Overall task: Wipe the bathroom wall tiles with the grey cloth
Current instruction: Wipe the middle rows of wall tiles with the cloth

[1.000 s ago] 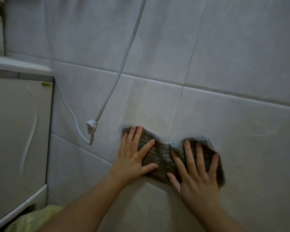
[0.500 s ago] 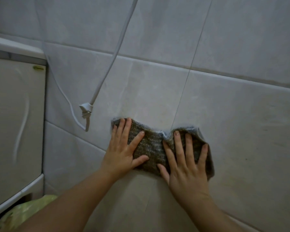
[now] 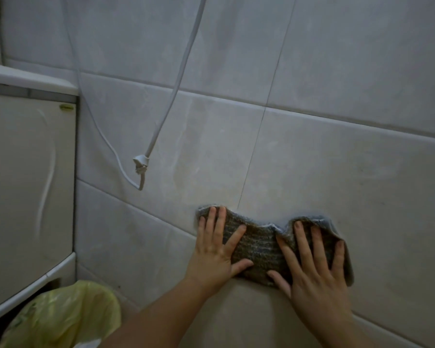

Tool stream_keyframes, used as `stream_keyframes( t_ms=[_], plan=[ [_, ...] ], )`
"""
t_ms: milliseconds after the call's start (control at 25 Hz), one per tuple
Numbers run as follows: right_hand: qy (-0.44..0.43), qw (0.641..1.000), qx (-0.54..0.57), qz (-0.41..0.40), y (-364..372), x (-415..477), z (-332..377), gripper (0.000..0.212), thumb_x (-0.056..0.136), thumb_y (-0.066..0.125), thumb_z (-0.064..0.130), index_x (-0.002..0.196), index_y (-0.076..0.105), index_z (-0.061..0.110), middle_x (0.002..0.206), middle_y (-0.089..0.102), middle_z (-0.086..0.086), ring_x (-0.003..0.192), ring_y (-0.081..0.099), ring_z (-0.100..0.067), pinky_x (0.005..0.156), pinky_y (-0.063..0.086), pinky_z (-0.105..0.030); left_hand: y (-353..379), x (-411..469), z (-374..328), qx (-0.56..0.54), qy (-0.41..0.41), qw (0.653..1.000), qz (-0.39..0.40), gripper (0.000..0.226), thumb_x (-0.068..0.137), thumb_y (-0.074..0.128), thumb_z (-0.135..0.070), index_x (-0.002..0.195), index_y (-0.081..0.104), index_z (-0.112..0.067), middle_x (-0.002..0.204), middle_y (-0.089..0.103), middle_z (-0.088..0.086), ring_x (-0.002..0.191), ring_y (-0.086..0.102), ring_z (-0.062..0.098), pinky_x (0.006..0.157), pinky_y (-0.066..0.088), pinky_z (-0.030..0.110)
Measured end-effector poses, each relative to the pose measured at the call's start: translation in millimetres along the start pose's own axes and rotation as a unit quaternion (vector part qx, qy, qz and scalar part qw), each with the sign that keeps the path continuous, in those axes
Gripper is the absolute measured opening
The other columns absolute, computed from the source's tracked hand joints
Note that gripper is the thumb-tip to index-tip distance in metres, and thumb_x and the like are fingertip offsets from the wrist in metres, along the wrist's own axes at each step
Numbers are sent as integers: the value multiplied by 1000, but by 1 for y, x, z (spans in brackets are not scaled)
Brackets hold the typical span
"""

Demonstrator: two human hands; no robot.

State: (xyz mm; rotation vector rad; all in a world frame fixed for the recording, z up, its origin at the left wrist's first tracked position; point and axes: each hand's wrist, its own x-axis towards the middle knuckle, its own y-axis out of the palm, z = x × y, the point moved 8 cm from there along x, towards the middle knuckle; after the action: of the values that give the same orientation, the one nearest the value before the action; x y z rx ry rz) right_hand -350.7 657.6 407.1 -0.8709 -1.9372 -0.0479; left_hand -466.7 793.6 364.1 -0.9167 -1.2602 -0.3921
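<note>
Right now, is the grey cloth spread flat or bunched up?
Spread, puckered midway. The grey cloth lies stretched on the wall tiles under the left hand and right hand; its top edge dips between them.

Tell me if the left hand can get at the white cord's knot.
Probably yes: only bare tile lies between the left hand, flat on the grey cloth, and the knot up to its left.

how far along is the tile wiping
Done: no tile shows a clear wiped patch. In hand: left hand and right hand press the grey cloth flat against the wall tiles. Left: the tiles above, including around the hanging white cable.
</note>
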Motion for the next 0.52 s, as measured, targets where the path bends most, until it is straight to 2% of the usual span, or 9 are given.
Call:
stream_keyframes(
  t_ms=[160, 320, 400, 520],
  plan=[
    [42, 998, 3, -42, -19, 37, -35, 70, 88, 48, 58, 143, 48, 14, 157, 25, -21, 144, 24, -41, 114, 9, -66, -24, 59, -7, -13, 16, 1000, -22, 74, 92, 35, -72, 152, 20, -32, 160, 14, 21, 149, 12, 41, 119, 11, 61],
    [96, 992, -19, -81, -36, 95, -68, 68, 92, 47, 54, 147, 41, 16, 157, 22, -23, 146, 17, -43, 114, 6, -68, -53, 143, -1, 4, -4, 999, -53, 75, 93, 29, -72, 153, 23, -27, 160, 10, 23, 150, 8, 42, 121, 6, 60],
    [108, 990, -19, -87, -36, 89, -73, 66, 93, 46, 53, 148, 41, 17, 157, 22, -23, 146, 17, -43, 114, 5, -67, -53, 149, -11, 3, -10, 998, -61, 74, 95, 31, -70, 153, 24, -26, 160, 13, 27, 150, 8, 44, 121, 6, 60],
    [94, 993, -7, -65, -25, 40, -65, 67, 88, 54, 52, 145, 44, 17, 156, 24, -22, 145, 19, -43, 114, 6, -68, -36, 110, -38, 0, 33, 998, -54, 70, 95, 33, -68, 151, 29, -25, 159, 15, 26, 150, 10, 43, 120, 8, 61]
  ],
)
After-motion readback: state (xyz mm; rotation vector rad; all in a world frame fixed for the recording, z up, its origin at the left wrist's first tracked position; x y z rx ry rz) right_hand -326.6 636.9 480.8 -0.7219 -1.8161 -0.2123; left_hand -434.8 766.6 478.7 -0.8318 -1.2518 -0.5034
